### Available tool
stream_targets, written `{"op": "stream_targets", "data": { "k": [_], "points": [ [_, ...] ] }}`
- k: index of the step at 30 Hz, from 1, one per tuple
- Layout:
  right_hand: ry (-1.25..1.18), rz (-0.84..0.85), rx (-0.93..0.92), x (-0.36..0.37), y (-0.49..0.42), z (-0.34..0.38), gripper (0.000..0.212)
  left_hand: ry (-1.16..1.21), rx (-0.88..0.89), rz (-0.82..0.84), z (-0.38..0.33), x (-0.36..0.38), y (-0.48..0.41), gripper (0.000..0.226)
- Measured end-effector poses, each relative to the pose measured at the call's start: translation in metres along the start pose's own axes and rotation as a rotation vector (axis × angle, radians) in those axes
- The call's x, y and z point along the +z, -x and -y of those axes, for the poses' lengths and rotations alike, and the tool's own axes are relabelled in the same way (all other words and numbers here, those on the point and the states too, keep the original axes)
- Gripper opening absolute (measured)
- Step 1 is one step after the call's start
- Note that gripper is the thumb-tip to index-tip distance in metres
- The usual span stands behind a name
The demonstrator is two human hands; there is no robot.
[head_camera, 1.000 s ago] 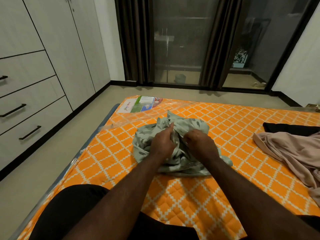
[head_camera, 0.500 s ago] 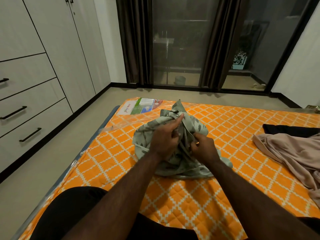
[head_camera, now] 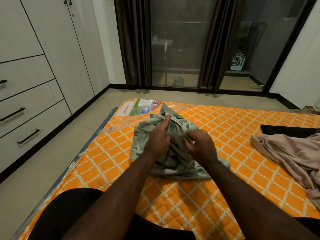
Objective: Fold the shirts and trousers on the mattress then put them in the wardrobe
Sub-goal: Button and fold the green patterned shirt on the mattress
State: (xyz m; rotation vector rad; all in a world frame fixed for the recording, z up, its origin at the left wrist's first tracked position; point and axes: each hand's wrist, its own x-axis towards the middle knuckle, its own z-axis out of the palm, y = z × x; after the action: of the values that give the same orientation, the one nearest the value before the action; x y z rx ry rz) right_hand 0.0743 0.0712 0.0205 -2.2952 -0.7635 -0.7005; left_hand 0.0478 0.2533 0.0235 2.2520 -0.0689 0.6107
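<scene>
The room is evenly but rather dimly lit by soft indoor light, with no lamp in view, and colours stay warm and muted. Beyond the glass doors (head_camera: 174, 49) it is dark, and the panes carry faint grey reflections. The left hand (head_camera: 158, 137) and right hand (head_camera: 200, 144) cast only a weak, diffuse shadow on the green shirt (head_camera: 173, 163). A pale sheen lies on the plastic wrap (head_camera: 112, 129) at the far left corner of the mattress (head_camera: 225, 135). The centre is sharp, while the forearms (head_camera: 121, 196) at the bottom edge look softer. Wide-angle distortion tilts the wardrobe (head_camera: 52, 49) lines and leans the door frames (head_camera: 284, 54) outward.
</scene>
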Motion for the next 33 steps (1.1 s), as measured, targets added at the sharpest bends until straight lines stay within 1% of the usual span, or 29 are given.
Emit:
{"op": "stream_targets", "data": {
  "k": [2,3,4,6,8,10,12,16,18,20,22,24,26,29,30,33],
  "points": [
    [-0.069,0.020,0.054,-0.003,-0.010,0.008,0.037,-0.009,-0.034,0.038,0.007,0.002,0.000,0.090],
    [-0.118,0.027,0.113,-0.005,-0.017,0.011,0.041,-0.017,-0.050,0.051,0.008,0.002,-0.001,0.090],
    [-0.162,0.029,0.168,-0.007,-0.025,0.013,0.038,-0.023,-0.066,0.061,0.010,0.003,-0.001,0.089],
    [-0.194,0.012,0.239,-0.013,-0.036,0.019,0.022,-0.015,-0.085,0.074,0.009,0.004,-0.001,0.090],
    [-0.123,0.012,0.247,-0.019,-0.039,0.025,0.013,0.014,-0.087,0.085,0.007,0.003,0.000,0.091],
    [-0.005,0.072,0.256,-0.019,-0.035,0.024,0.010,0.040,-0.083,0.077,0.006,0.004,0.001,0.091],
    [0.048,0.157,0.317,-0.013,-0.025,0.019,0.009,0.034,-0.090,0.047,0.008,0.005,0.003,0.092],
    [-0.075,0.299,0.460,-0.001,-0.013,0.016,0.004,0.011,-0.148,0.057,0.002,0.010,0.015,0.100],
    [-0.117,0.312,0.521,0.002,-0.012,0.016,0.010,-0.027,-0.117,0.063,-0.006,0.015,0.021,0.103],
    [-0.127,0.308,0.582,0.006,-0.011,0.015,0.027,-0.055,-0.097,0.018,-0.010,0.019,0.023,0.101],
    [-0.199,0.295,0.674,0.012,-0.008,0.011,0.040,-0.045,-0.115,-0.033,-0.011,0.023,0.025,0.094],
    [-0.331,0.264,0.764,0.015,-0.006,0.009,0.044,-0.018,-0.183,-0.063,-0.013,0.026,0.027,0.083],
    [-0.410,0.245,0.806,0.015,-0.005,0.010,0.043,0.009,-0.268,-0.090,-0.016,0.026,0.028,0.065],
    [-0.451,0.217,0.817,0.016,-0.005,0.012,0.037,-0.028,-0.366,-0.124,-0.011,0.025,0.027,0.030],
    [-0.462,0.204,0.821,0.018,-0.005,0.012,0.033,-0.050,-0.376,-0.124,-0.006,0.025,0.027,0.024],
    [-0.497,0.171,0.828,0.022,-0.004,0.013,0.018,-0.124,-0.354,-0.095,0.008,0.030,0.029,0.027]
  ]
}}
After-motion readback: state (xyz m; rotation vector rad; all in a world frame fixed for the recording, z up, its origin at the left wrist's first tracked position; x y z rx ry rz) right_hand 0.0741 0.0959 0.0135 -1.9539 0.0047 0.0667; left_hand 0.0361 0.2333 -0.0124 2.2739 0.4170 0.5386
